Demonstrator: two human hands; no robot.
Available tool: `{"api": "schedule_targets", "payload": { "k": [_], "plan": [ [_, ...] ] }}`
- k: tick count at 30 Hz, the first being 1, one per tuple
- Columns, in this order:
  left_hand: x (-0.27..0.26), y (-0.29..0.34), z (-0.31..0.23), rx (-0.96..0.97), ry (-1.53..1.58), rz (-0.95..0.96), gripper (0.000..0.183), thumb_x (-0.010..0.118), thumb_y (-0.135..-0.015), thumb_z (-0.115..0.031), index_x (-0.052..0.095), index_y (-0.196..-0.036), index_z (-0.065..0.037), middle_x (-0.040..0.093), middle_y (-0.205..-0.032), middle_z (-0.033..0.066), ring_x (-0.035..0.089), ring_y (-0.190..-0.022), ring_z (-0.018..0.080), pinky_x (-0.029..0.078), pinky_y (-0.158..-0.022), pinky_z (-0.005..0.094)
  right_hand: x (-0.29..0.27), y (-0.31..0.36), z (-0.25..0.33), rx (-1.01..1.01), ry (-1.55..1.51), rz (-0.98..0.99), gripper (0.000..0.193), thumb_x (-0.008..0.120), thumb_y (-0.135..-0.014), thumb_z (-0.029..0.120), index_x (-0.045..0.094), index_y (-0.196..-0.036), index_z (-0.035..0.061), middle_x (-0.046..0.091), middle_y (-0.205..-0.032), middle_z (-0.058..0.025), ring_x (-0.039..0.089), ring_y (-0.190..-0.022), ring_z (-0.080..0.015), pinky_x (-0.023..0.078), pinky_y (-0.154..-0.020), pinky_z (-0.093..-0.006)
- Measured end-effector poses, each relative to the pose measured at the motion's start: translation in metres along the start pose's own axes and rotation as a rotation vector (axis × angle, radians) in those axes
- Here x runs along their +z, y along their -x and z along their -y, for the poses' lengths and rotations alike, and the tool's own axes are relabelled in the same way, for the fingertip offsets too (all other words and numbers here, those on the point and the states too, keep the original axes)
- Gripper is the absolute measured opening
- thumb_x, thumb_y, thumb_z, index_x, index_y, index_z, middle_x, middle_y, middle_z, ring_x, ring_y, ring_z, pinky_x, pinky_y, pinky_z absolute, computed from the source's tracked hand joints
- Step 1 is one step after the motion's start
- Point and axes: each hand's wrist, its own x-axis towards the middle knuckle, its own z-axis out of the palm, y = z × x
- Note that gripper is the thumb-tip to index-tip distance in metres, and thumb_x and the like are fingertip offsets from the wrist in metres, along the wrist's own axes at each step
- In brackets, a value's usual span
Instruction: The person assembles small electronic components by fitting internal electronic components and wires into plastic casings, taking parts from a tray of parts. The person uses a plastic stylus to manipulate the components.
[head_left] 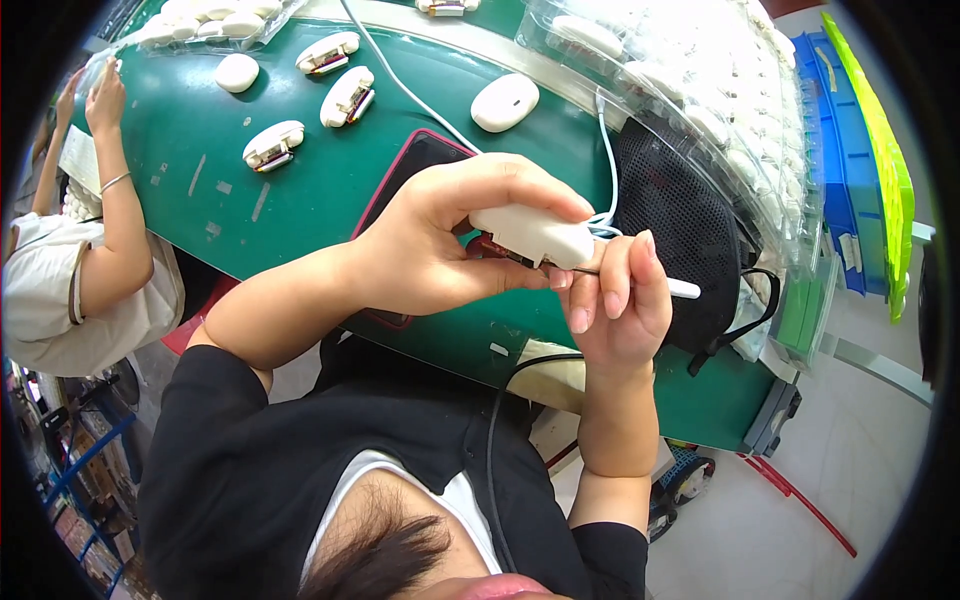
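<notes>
My left hand (pixel 415 235) is closed around a white rounded plastic case (pixel 548 238), thumb and fingers on opposite sides. Its underside is open and shows dark and reddish inner parts. Close against it, my right hand (pixel 630 310) pinches a slim tool with a white end (pixel 683 289) and a thin dark shaft. The shaft points at the case's lower edge; whether its tip touches is hidden by my fingers. Beneath my left hand lies a dark phone with a pink-red edge (pixel 408 172), partly covered.
On the green table (pixel 200 130) lie several opened white cases (pixel 274 146) and a closed white case (pixel 505 102). To the right are a black mesh item with a strap (pixel 665 180) and clear trays (pixel 700 95) of white parts. White cables cross behind. A co-worker's arm (pixel 118 210) is at left.
</notes>
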Motion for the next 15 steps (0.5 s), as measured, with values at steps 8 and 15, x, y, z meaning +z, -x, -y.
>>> {"api": "schedule_targets", "payload": {
  "k": [8, 15],
  "plan": [
    [-0.0006, 0.0009, -0.0008, 0.024, -0.003, 0.033, 0.046, 0.077, -0.065, 0.005, 0.059, -0.108, 0.0, 0.061, -0.098, 0.0123, 0.059, -0.092, 0.0216, 0.047, -0.08, 0.0322, 0.0013, -0.0005, 0.0028, 0.004, 0.048, 0.019, 0.052, 0.025, -0.1, 0.031, 0.048, -0.057, 0.0122, 0.057, -0.052, -0.0137, 0.058, -0.072, -0.0265, 0.045, -0.079, -0.0352],
    [-0.0014, 0.0018, -0.0014, 0.018, -0.016, 0.069, 0.047, 0.078, -0.065, 0.004, 0.059, -0.108, 0.0, 0.061, -0.099, 0.0122, 0.059, -0.092, 0.0203, 0.047, -0.08, 0.0309, 0.0046, -0.0016, 0.0076, 0.001, 0.15, 0.046, 0.052, 0.024, -0.1, 0.03, 0.048, -0.058, 0.0123, 0.057, -0.052, -0.013, 0.057, -0.069, -0.0254, 0.044, -0.081, -0.0357]
  ]
}}
